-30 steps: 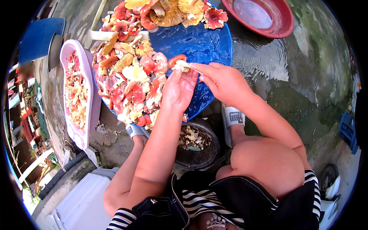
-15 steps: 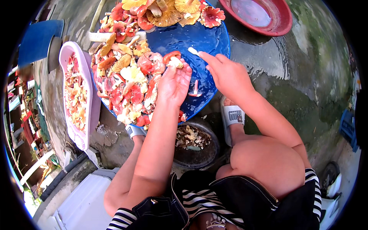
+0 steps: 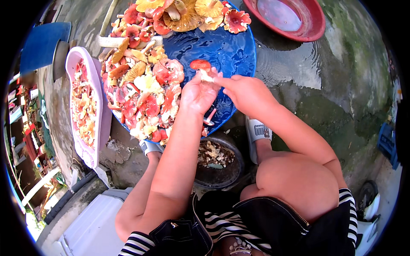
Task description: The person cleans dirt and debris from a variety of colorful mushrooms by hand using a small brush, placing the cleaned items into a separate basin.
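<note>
My left hand [image 3: 198,96], palm up, holds a red-capped mushroom [image 3: 200,65] by its pale stem over the blue water-filled basin [image 3: 239,47]. Close against it, my right hand [image 3: 245,91] has its fingers closed at the stem. It grips a small tool with a white oval head, now blurred against the stem and hard to tell from it. Many red and yellow mushrooms [image 3: 149,85] are heaped along the basin's left and far sides. A single small mushroom [image 3: 209,117] lies at the near edge, beside my left wrist.
A pink tub [image 3: 97,106] of mushroom pieces stands at left. Below the blue basin, between my feet, sits a dark bowl [image 3: 222,181] with trimmings. A red basin [image 3: 314,30] holding cloudy water is at the far right, on wet concrete [image 3: 324,111].
My right hand has moved down and left, bringing the white tool head to the mushroom. My left hand has shifted slightly right, and the mushroom has turned in it.
</note>
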Tool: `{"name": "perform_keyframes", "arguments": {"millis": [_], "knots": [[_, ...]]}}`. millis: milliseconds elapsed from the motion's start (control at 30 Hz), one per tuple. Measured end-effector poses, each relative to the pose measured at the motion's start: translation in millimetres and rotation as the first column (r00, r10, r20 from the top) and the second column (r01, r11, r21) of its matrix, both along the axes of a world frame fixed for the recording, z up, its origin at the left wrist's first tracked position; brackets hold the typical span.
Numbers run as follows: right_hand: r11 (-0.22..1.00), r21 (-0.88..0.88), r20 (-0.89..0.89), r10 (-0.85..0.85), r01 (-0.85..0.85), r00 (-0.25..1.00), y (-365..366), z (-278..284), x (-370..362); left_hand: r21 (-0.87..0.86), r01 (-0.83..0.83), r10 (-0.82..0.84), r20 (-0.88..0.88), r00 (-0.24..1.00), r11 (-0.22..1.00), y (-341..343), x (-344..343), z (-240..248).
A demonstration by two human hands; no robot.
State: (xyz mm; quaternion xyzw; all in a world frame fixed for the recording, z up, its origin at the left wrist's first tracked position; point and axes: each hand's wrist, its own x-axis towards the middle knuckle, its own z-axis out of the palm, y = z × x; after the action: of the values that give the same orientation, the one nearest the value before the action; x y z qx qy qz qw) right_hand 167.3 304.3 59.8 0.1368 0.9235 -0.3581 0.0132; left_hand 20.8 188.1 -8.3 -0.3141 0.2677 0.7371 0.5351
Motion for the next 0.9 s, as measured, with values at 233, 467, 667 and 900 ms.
{"name": "perform_keyframes", "arguments": {"millis": [233,467,667,900], "knots": [[0.997,0.036,-0.071,-0.070,0.072,0.995,-10,0,1,0.092,-0.127,0.118,0.094,0.989,0.988,10,-9,22],[0.921,0.382,-0.011,-0.077,0.075,0.997,13,1,-18,0.195,-0.006,0.019,-0.060,0.998,0.981,-9,-20,-10],[0.968,0.193,-0.088,-0.148,0.163,0.985,6,0,-19,0.101,0.063,-0.059,-0.049,0.997,0.993,1,-2,9],[0.975,0.098,-0.176,-0.182,0.201,0.967,-2,-12,-15,0.153,0.142,-0.135,-0.053,0.989,0.978,6,7,26]]}}
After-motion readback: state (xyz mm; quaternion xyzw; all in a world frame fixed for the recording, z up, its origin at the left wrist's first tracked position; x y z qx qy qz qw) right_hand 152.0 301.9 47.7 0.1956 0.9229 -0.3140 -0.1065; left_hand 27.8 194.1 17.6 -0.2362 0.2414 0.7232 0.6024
